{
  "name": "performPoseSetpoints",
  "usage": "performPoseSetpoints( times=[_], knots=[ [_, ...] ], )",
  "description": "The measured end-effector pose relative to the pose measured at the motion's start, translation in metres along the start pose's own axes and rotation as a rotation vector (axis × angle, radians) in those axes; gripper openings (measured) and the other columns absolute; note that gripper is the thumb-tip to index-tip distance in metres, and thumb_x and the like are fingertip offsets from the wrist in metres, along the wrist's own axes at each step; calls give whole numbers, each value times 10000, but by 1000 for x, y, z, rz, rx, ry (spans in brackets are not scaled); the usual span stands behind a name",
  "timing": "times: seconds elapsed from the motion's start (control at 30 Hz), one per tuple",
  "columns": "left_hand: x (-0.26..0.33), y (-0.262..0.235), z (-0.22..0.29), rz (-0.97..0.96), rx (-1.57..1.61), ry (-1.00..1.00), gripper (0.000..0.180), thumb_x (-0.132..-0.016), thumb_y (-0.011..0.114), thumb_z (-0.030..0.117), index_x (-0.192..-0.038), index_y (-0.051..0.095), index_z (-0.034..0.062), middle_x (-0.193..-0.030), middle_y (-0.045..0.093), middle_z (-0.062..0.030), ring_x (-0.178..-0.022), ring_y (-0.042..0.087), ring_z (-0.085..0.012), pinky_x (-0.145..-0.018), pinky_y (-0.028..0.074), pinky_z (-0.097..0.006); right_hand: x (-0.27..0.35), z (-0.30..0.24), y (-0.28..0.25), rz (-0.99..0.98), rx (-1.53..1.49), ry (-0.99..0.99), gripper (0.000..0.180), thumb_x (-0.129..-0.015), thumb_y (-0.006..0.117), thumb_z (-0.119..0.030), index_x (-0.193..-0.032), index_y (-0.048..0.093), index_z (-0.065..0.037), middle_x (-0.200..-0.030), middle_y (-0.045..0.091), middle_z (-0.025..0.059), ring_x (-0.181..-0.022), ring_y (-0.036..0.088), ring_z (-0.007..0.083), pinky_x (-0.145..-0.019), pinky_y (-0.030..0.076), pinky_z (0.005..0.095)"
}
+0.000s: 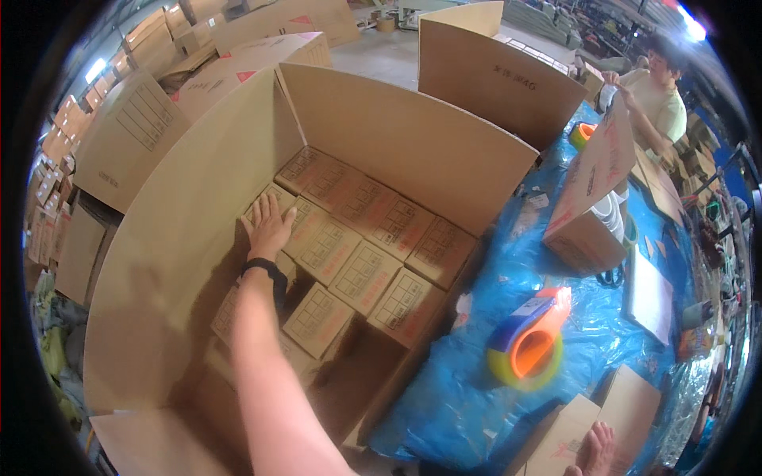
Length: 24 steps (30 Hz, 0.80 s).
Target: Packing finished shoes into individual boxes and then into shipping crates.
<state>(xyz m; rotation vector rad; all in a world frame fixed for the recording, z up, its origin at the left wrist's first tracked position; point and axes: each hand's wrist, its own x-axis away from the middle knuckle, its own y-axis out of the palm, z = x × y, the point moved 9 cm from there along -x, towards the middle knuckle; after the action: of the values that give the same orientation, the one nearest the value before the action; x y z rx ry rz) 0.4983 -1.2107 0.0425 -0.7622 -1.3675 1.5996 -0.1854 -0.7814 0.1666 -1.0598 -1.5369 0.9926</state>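
Observation:
My left hand (270, 225), with a black band at the wrist, reaches into a large open cardboard box (405, 119). It lies palm down with fingers spread on a small brown carton (279, 198) beside the left wall. Several similar cartons (365, 278) with printed grids and red marks sit in rows there. A gap in the top layer shows near the front, partly behind my forearm. At the lower right, my right hand (599, 450) rests on small cartons (567, 436) with its fingers extended. The lower picture edge cuts off part of this hand.
Blue plastic sheeting (444, 397) covers the table on the right. On it stand an orange tape dispenser (536, 345), an upright open carton (591, 198) and a white paper pad (649, 297). Another large box (496, 79) stands beyond. A co-worker (655, 99) handles cardboard at the far right.

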Motion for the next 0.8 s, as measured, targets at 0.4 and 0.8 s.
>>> performPoseSetpoints(
  times=[0.4,0.8],
  knots=[
    [126,-50,64,90,674,431,650,-1057,428,401,-1552,289,3,-1644,226,-186,-1531,187,-316,-1242,146,-453,6,-18,-1,115,-42,-93,772,-887,607,-525,-1473,400,-67,-1553,383,173,-1448,335,384,-1214,190,541],
    [620,-69,309,-160,308,1347,534,-905,663,252,-1407,548,113,-1508,479,-130,-1424,400,-325,-1202,214,-547,149,112,-21,123,-206,-91,717,-812,789,-203,-1433,460,-58,-1557,377,166,-1431,375,334,-1187,332,400]
  ],
)
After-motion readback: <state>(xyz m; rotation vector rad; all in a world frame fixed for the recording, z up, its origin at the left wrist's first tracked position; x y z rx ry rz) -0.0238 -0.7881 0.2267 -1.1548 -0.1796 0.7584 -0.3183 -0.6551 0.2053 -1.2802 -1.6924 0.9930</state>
